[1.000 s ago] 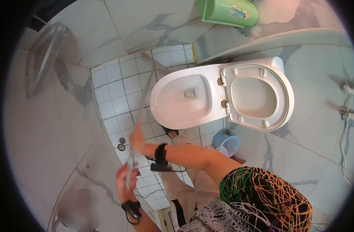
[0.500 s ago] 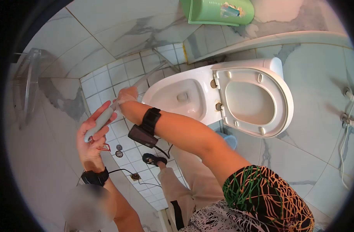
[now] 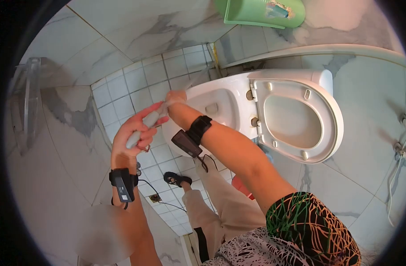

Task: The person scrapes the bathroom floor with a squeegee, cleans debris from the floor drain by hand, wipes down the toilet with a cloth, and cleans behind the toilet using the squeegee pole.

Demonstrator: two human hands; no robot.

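A long pole with a pale grey handle [image 3: 143, 128] slants up and right over the tiled floor; its far part is blurred near the wall corner. My left hand [image 3: 131, 133] is wrapped round the handle at the lower end. Farther up, near the toilet bowl's front, my right hand [image 3: 176, 97] is closed round the pole, its fingers smeared by motion. The white toilet [image 3: 245, 124] stands to the right, with its seat and lid [image 3: 331, 117] raised. Part of the bowl's front is hidden by my right forearm.
A green container [image 3: 260, 13] is on the wall at the top. Pipes and a hose [image 3: 390, 190] run along the right wall. Below my right arm is a red object [image 3: 243, 187]. A floor drain [image 3: 154, 198] lies near my dark shoe [image 3: 177, 179]. A clear shelf [image 3: 32, 97] is at the left.
Both hands first moved up and left with the pole, then a little right. The view has shifted too. The blue bucket is now almost hidden, and the red object shows more.
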